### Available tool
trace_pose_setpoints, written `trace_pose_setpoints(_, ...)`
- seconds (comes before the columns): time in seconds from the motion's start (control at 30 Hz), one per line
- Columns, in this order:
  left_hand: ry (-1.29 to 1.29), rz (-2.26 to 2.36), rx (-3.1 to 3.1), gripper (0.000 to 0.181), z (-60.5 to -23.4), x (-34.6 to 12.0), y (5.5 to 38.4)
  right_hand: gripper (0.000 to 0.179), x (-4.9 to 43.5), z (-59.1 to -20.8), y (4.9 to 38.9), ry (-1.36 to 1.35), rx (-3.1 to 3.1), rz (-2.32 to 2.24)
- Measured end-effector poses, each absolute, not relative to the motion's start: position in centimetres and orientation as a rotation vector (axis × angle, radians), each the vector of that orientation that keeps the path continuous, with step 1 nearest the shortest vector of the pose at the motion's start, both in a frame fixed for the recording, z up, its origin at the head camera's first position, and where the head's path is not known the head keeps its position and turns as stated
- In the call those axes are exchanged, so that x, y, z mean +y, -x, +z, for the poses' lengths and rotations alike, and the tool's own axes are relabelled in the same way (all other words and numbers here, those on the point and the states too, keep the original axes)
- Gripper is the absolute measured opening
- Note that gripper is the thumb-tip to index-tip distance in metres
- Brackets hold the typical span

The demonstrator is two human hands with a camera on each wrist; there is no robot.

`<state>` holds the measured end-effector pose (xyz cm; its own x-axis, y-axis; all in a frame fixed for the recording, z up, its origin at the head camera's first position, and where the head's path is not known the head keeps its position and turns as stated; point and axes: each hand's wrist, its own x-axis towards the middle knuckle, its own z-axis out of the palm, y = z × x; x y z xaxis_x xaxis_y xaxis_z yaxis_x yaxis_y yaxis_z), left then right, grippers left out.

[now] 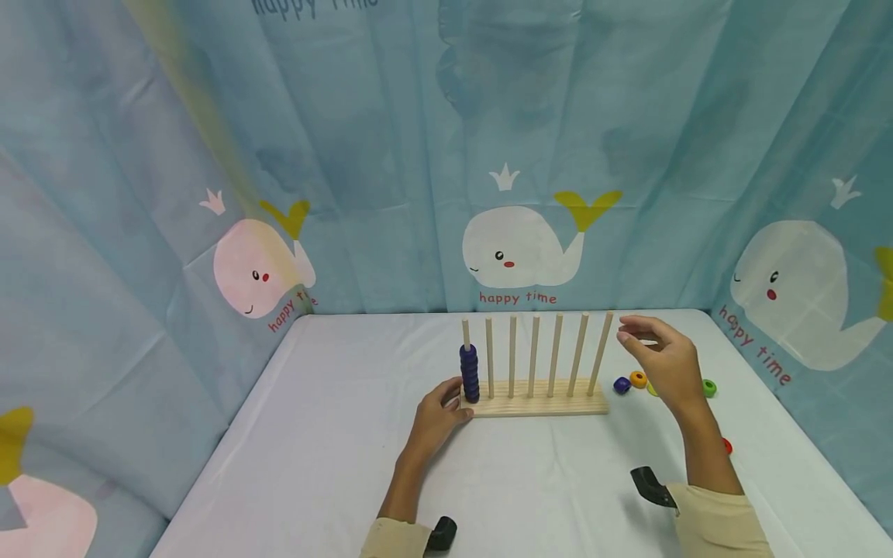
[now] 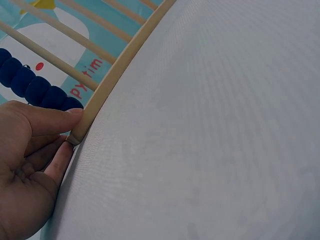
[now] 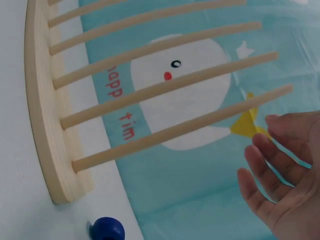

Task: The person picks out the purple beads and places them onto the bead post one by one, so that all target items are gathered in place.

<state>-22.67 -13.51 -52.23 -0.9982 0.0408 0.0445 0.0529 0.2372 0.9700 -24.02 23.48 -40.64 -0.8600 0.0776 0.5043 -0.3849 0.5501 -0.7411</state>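
Observation:
A wooden peg rack (image 1: 537, 407) stands upright on the white table, with several upright pegs along its base. Dark blue beads (image 1: 470, 373) are stacked on its leftmost peg; the other pegs hold none. My left hand (image 1: 434, 418) pinches the left end of the base, thumb (image 2: 55, 120) on one side and fingers at the corner. Beside the top of the rightmost peg (image 3: 190, 127), my right hand (image 1: 668, 364) is raised with loosely bent fingers. Nothing shows between them. A loose blue bead (image 3: 108, 229) lies past the base's right end.
On the right part of the table lie an orange bead (image 1: 638, 379), a partly hidden yellow bead (image 1: 652, 390), a green bead (image 1: 709, 387) and a red bead (image 1: 728, 446) half behind my forearm. A blue whale-print curtain (image 1: 391, 155) hangs behind the table.

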Motion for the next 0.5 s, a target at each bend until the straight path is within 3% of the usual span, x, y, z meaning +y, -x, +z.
trace_pose_setpoints(0.5, 0.136, -1.939, -2.458, 0.066, -52.3, -13.6, 22.7, 0.047, 25.6, -43.5, 25.5, -0.128, -2.556, 1.309)
